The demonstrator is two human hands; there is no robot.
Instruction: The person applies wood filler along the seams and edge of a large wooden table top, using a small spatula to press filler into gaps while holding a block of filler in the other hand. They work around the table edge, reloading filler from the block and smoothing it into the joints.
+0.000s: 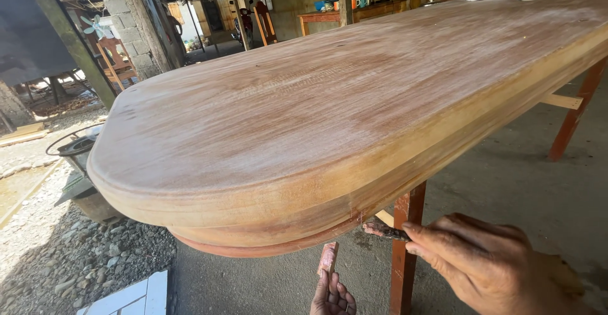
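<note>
Right fingers: I see the right hand [487,267] with fingers [437,242] drawn close together, pinching a small dark reddish tool or scrap [385,229] between fingertips and thumb. The tip of that piece meets the underside of the table edge [354,217].

Left fingers: The left hand [332,297] shows only its fingertips at the bottom margin. They are bunched together around a small reddish block [328,258], held upright. I cannot tell how the thumb sits.

Right hand pose: Back of the hand faces the camera, wrist entering from the lower right, fingers pointing left toward the table's lower moulding.

Left hand pose: Rising from below, fingers pointing up, below the rounded end of the table and not touching it.

Work piece location: The wooden tabletop [329,106] fills most of the view, running from the near rounded end back to the upper right. Its surface is pale and dusty; the edge is stepped, with a redder band [253,248] at the bottom.

Count, hands: Two, both mine.

Count, held pieces: Two, one per hand.

Count, table legs in view: Two red-brown legs, one [405,251] just beside the right hand, one [573,118] far right.

Surroundings: Gravel [76,258] at left, a white tile [130,296] at the bottom, concrete floor [519,175] beneath the table, wooden chairs [117,61] and a second table [342,12] well behind.
</note>
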